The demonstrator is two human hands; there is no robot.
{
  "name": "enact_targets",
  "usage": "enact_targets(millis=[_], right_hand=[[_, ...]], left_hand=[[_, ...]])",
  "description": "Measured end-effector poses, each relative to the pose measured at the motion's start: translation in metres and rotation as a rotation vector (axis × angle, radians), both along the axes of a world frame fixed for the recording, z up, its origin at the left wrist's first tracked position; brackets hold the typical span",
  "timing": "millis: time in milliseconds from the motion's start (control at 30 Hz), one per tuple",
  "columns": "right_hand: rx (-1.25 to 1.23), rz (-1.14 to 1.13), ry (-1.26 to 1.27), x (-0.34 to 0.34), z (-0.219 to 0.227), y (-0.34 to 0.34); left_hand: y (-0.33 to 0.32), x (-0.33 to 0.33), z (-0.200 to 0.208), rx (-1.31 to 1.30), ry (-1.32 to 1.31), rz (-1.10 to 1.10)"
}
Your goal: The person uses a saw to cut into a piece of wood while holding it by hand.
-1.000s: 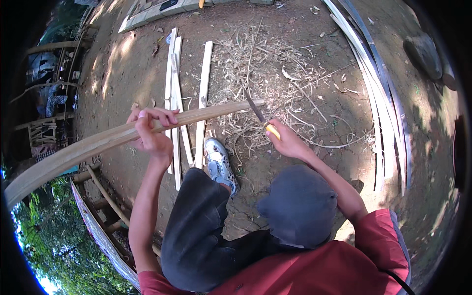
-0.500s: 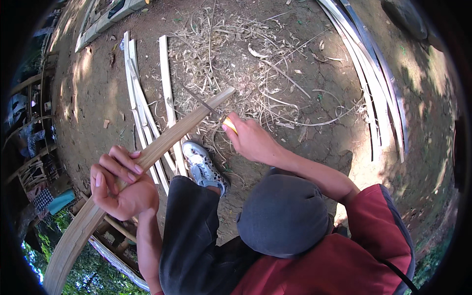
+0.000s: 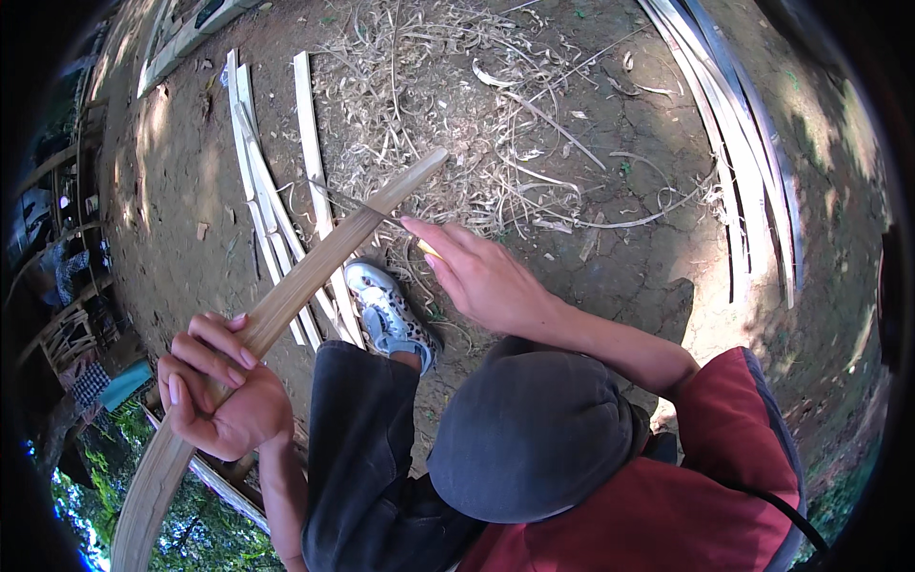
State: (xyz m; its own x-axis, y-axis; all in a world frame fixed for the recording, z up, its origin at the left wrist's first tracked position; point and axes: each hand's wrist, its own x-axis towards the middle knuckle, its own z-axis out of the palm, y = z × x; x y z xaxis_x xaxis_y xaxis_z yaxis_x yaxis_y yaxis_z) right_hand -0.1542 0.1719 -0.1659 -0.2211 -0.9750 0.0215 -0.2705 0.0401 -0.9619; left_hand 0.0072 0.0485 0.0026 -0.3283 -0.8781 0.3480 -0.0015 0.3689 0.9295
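Note:
A long, pale wooden strip (image 3: 310, 272) runs slantwise from the lower left toward the middle of the ground. My left hand (image 3: 229, 391) is closed around it, with the fingers curled over its far side and the palm turned up. In my right hand (image 3: 491, 276) is a knife with a yellow handle (image 3: 430, 250), mostly covered by the fingers. Its thin, dark blade (image 3: 338, 195) lies across the strip, some way back from the far tip. The index finger of that hand stretches forward toward the blade.
Curled shavings (image 3: 448, 181) litter the ground beyond the strip. Several pale slats (image 3: 310, 143) lie at left, and a bundle of long strips (image 3: 739, 143) at right. A patterned shoe (image 3: 386, 310) stands below the strip. A dark grey cap (image 3: 534, 439) hides part of the lap.
The knife has slid along the strip, away from its tip and toward my left hand. My right index finger is now straighter. The view has shifted slightly.

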Motion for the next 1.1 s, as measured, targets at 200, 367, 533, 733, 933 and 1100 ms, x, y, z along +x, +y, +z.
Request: enact_targets(millis=[200, 367, 533, 733, 933, 1100], right_hand=[[0.158, 0.201, 0.162, -0.012, 0.023, 0.006], [0.187, 0.122, 0.193, -0.011, -0.017, -0.008], [0.110, 0.210, 0.179, -0.006, 0.018, 0.003], [0.083, 0.122, 0.202, -0.006, -0.003, -0.003], [0.150, 0.074, 0.262, -0.006, -0.026, -0.009], [0.069, 0.219, 0.150, -0.004, 0.029, -0.007]], left_hand=[[0.013, -0.011, 0.005, -0.027, -0.042, -0.034], [0.016, -0.007, -0.002, -0.029, -0.008, 0.007], [0.016, 0.000, -0.002, -0.010, 0.031, -0.003], [0.000, 0.002, -0.008, 0.016, 0.038, 0.010], [0.005, 0.001, -0.003, -0.018, 0.002, 0.020], [0.007, 0.004, -0.002, -0.054, -0.045, 0.026]])
